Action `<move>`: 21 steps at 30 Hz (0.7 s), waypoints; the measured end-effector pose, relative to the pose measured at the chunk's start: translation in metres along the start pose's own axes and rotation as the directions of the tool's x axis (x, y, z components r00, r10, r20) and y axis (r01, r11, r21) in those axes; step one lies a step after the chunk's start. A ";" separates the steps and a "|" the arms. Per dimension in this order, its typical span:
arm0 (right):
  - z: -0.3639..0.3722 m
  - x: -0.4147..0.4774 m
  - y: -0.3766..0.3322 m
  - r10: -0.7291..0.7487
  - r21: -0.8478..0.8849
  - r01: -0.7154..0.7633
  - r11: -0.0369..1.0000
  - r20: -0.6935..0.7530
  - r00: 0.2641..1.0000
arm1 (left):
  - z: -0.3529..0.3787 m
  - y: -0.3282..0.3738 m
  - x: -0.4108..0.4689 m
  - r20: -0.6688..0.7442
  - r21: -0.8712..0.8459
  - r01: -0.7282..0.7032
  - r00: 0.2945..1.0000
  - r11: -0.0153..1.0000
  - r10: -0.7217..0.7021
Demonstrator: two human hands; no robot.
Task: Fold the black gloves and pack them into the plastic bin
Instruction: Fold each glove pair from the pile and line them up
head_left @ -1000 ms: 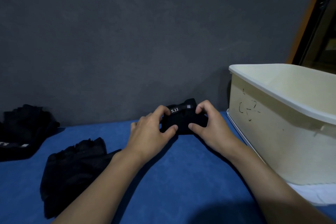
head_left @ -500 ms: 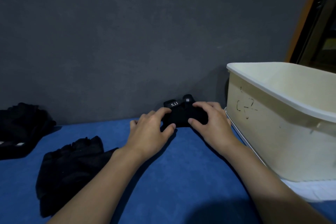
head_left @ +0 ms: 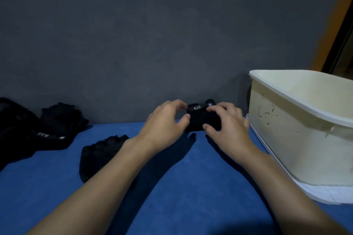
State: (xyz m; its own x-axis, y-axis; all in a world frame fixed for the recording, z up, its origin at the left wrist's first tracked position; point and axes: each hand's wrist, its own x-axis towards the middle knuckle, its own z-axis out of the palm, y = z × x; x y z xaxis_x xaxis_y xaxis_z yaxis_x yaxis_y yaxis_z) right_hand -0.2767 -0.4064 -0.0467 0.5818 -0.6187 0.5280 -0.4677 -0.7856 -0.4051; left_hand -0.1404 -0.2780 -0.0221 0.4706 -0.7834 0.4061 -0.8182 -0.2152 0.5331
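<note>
Printed in white on the wrist strap of the folded glove (head_left: 202,122), far middle: "5.11", with a tiny square mark beside it, too small to read. On the black glove (head_left: 57,126) far left, white lettering upside down, illegible. On the plastic bin (head_left: 296,139) at right, dark scrawled marks, unreadable.

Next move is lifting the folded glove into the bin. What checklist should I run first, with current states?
1. Grip: left hand and right hand both hold the folded glove: ok.
2. Fold compact, label on top: ok.
3. The plastic bin is open on top: ok.
4. Space on bin floor: cannot tell, hidden.
5. Nothing between glove and bin: ok.
6. Other gloves folded: not ok; loose glove and glove pile lie left.
</note>
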 end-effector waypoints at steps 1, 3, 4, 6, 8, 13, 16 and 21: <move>-0.001 -0.003 -0.008 -0.025 0.019 0.025 1.000 0.016 1.000 | -0.011 0.000 -0.006 0.001 0.027 0.004 1.000 1.000 -0.004; -0.001 -0.012 -0.027 -0.096 0.088 0.090 0.992 0.074 0.993 | -0.032 -0.006 -0.021 0.003 0.087 0.026 1.000 0.996 -0.026; 0.000 -0.018 -0.037 -0.136 0.129 0.121 0.984 0.109 0.985 | -0.043 -0.010 -0.030 0.005 0.121 0.043 0.999 0.992 -0.044; 0.002 -0.031 -0.057 -0.212 0.207 0.175 0.963 0.172 0.962 | -0.064 -0.021 -0.049 0.014 0.208 0.084 0.996 0.975 -0.088; 0.006 -0.043 -0.077 -0.272 0.286 0.205 0.936 0.220 0.937 | -0.082 -0.032 -0.069 0.014 0.280 0.129 0.990 0.951 -0.138; 0.025 -0.062 -0.119 -0.374 0.398 0.254 0.881 0.260 0.890 | -0.104 -0.055 -0.122 0.031 0.358 0.162 0.982 0.919 -0.185; 0.037 -0.065 -0.133 -0.370 0.391 0.256 0.884 0.253 0.894 | -0.105 -0.068 -0.144 0.056 0.397 0.199 0.969 0.896 -0.240; 0.050 -0.064 -0.137 -0.368 0.258 0.285 0.923 0.383 0.847 | -0.101 -0.077 -0.148 0.106 0.449 0.189 0.959 0.873 -0.262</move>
State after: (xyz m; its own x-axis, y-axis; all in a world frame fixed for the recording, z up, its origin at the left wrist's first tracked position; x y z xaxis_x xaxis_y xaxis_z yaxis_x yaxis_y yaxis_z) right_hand -0.2166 -0.2602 -0.0621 0.9199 -0.2393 0.3106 -0.0947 -0.9043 -0.4162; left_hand -0.1137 -0.0864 -0.0478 0.6308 -0.7569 0.1707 -0.7739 -0.5977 0.2094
